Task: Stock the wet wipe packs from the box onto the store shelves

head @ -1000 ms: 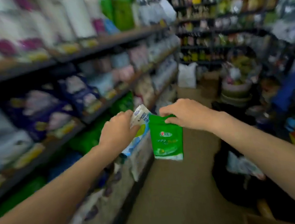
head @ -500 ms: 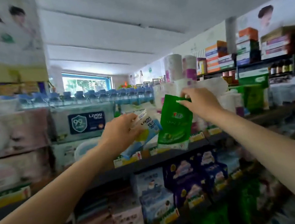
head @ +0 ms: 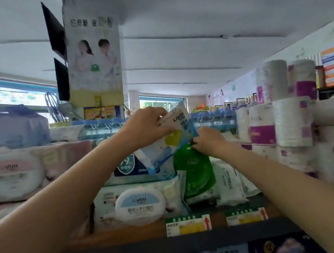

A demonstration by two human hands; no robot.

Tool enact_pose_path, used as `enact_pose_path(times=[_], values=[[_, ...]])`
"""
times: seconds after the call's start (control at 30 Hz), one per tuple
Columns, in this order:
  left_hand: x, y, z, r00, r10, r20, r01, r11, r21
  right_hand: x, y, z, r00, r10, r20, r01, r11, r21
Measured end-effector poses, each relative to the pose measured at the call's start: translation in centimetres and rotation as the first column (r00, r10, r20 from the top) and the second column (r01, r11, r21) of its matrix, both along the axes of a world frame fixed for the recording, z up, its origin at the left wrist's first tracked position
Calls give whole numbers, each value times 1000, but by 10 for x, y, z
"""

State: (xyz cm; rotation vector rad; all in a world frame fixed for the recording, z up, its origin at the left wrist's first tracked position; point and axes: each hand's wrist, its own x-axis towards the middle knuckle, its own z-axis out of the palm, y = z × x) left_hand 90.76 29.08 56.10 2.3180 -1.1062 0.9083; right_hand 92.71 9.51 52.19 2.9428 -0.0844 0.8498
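Note:
My left hand [head: 144, 128] grips a white and blue wet wipe pack [head: 171, 138] by its upper end, tilted above the stacked goods on the top shelf [head: 116, 236]. My right hand [head: 209, 140] pinches the top of a green wet wipe pack [head: 194, 173], which stands upright on the shelf between a stack of lidded wipe packs [head: 139, 204] and several white packs [head: 228, 181]. The two hands are close together, with the blue pack partly over the green one.
Toilet paper rolls [head: 292, 120] stand stacked to the right. Pink lidded packs [head: 13, 175] fill the left. Bottled water [head: 103, 126] lines the back. Price tags [head: 188, 224] hang on the shelf edge. A poster board [head: 93, 51] hangs overhead.
My view has swung from the aisle up to the top shelf. My right hand has carried the green pack down onto the shelf. My left hand has lifted the blue pack higher.

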Motion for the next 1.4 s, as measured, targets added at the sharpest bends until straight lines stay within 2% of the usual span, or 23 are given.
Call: enact_pose_path(times=[0.1,0.27,0.33,0.37,0.4,0.43,0.5,0.53,0.57,0.63,0.73,0.8,0.83,0.87,0.9,0.97,1.03,1.17,1.23,1.33,1.4], values=[[9,-2,2,990,-72,-118,80,995,65,26,-2,-19,998,69,3,-69,997,43],[18,-13,0,986,-25,-167,53,984,168,45,-15,-24,985,160,-65,-149,977,150],[17,-19,0,989,-2,-151,37,972,230,44,-20,-14,976,218,-20,-204,938,279],[17,-22,0,990,14,-137,21,968,249,38,-21,-6,967,248,58,-250,886,390],[15,-24,1,992,25,-127,7,969,245,29,-23,3,947,280,157,-320,799,509],[14,-26,2,993,23,-118,3,976,216,17,-25,14,913,335,233,-403,655,639],[10,-33,5,995,0,-101,8,997,76,-16,-29,36,811,519,270,-449,256,856],[7,-38,6,995,-8,-95,7,1000,-18,-31,-31,42,758,597,262,-431,157,889],[3,-46,6,995,-23,-93,13,994,-104,-45,-33,47,721,649,241,-448,172,877],[-5,-59,3,996,-44,-71,30,982,-187,-57,-36,50,726,657,204,-531,346,773],[-13,-76,-9,1000,-9,7,10,996,-83,-71,-53,56,815,556,163,-509,550,662],[-12,-81,-20,996,38,76,-40,999,20,-77,-66,60,890,456,9,-399,769,500],[-12,-83,-26,996,42,78,-47,997,64,-78,-73,62,930,356,-94,-303,885,353],[-12,-86,-33,997,35,63,-42,993,109,-78,-80,62,956,223,-192,-188,964,188],[-11,-90,-40,998,32,50,-39,986,161,-76,-86,61,961,89,-261,-80,996,43],[-11,-102,-55,997,41,67,-59,955,290,-67,-100,52,932,-89,-350,62,994,-89],[-10,-115,-68,995,51,89,-84,905,418,-59,-114,37,902,-171,-397,145,985,-94],[0,-141,-83,995,63,79,-98,788,607,-47,-135,4,866,-145,-478,170,985,8],[6,-153,-90,996,74,53,-91,740,667,-41,-145,-7,888,-95,-450,153,984,94],[13,-167,-96,997,74,22,-70,741,668,-31,-157,-17,933,-39,-359,103,982,161],[17,-172,-99,996,62,63,-88,736,671,-24,-162,-25,949,-36,-314,98,978,183]])
